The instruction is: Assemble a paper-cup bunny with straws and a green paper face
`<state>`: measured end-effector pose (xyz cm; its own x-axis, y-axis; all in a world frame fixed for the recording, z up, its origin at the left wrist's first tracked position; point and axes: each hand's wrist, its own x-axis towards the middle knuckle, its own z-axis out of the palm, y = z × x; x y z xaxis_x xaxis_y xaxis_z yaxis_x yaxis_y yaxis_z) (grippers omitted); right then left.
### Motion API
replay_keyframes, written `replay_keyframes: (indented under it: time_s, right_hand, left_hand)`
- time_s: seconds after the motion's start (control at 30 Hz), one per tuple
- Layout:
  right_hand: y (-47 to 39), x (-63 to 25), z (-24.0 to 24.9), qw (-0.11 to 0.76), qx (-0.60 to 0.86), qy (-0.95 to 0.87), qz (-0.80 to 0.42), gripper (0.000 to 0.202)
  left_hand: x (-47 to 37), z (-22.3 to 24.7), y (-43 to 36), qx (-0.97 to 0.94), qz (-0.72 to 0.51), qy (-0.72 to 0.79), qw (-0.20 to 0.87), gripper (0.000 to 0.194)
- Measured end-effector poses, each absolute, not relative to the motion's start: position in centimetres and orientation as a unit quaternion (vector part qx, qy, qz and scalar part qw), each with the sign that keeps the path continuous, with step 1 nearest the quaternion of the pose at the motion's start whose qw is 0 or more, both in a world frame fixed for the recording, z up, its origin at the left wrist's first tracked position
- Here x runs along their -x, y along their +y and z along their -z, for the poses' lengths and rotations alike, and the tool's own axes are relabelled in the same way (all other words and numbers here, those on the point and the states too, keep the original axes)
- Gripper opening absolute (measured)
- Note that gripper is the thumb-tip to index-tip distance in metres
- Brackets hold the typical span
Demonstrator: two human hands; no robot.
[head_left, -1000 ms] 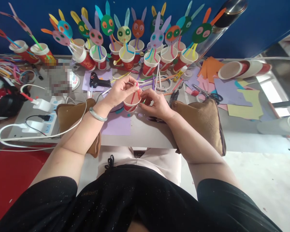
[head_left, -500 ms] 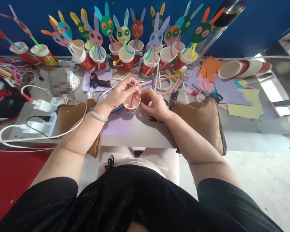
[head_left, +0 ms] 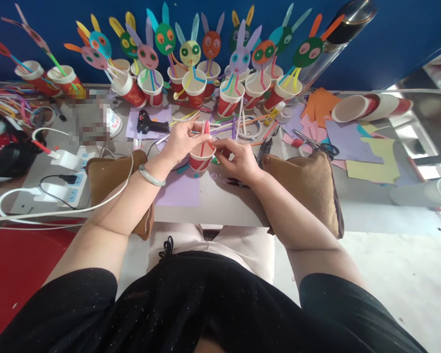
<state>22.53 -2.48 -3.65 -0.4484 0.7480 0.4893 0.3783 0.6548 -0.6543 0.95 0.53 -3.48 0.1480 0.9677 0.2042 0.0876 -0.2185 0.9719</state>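
Two cushions flank our work, and we go across from the left. On the far left of the tabletop [head_left: 213, 203] lies a white power strip [head_left: 64, 189] with cords trailing off it; beside it our left forearm rests on the left brown cushion [head_left: 108, 179], which seems placed there to spare the arm from the edge. Our left hand [head_left: 182, 142] curls over the near rim of a red paper cup [head_left: 201, 159], thumb and fingers [head_left: 200, 131] pressed together on the upper end of a red straw [head_left: 205, 136], so the cup stays put while the straw is steadied. That straw runs nearly upright, long axis vertical, lower end down inside the cup and top end pointing up toward the row of bunny cups [head_left: 191, 73] along the blue wall. The cup stands mouth up at the middle of the tabletop, on the edge of a purple paper sheet [head_left: 178, 189]. Our right hand [head_left: 238, 159] sits just right of the cup, fingers bunched at the rim; they may be pinching some small piece, but the view is too small to tell. Further right lie the other cushion [head_left: 308, 181] under the right arm, scissors [head_left: 314, 142] and loose coloured papers [head_left: 356, 147].
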Motion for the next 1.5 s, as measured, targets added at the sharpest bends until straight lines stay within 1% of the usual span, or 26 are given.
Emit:
replay_keyframes:
  time_s: [0.17,0.33,0.5,0.7,0.83,0.97,1.13,1.2,1.3,1.5]
  right_hand:
    - [-2.2,-22.9,4.0,0.391,0.311,-0.847,-0.184,0.028]
    - [-2.2,-22.9,4.5,0.350,0.318,-0.876,-0.100,0.032]
    - [-2.3,-22.8,4.8,0.313,0.340,-0.886,-0.035,0.039]
    - [-2.4,-22.8,4.7,0.284,0.358,-0.889,-0.028,0.043]
    - [-2.4,-22.6,4.7,0.309,0.356,-0.880,-0.057,0.040]
    - [-2.1,-22.7,4.6,0.345,0.340,-0.867,-0.118,0.038]
    - [-1.6,-23.4,4.6,0.360,0.335,-0.854,-0.171,0.051]
    - [-1.4,-23.7,4.8,0.363,0.346,-0.846,-0.179,0.051]
    - [-1.1,-23.7,5.0,0.380,0.373,-0.829,-0.173,0.045]
    - [-1.0,-23.3,4.7,0.443,0.402,-0.787,-0.154,0.023]
  left_hand:
    - [-1.4,2.0,-0.6,-0.546,-0.488,0.451,0.510,0.040]
    - [-1.1,1.6,-0.8,-0.535,-0.464,0.448,0.545,0.044]
    - [-0.4,2.3,-0.2,-0.574,-0.438,0.461,0.516,0.035]
    - [-0.6,2.4,-0.3,-0.593,-0.430,0.461,0.501,0.027]
    - [-0.8,2.2,-0.3,-0.596,-0.430,0.461,0.499,0.025]
    - [-0.7,1.7,-0.2,-0.601,-0.421,0.456,0.503,0.030]
    - [-0.4,1.1,-0.3,-0.578,-0.425,0.449,0.533,0.036]
    - [-0.3,1.1,-0.2,-0.569,-0.427,0.455,0.536,0.037]
    - [-0.3,1.0,-0.2,-0.569,-0.424,0.465,0.530,0.035]
    - [-0.5,1.0,-0.3,-0.584,-0.425,0.449,0.526,0.025]
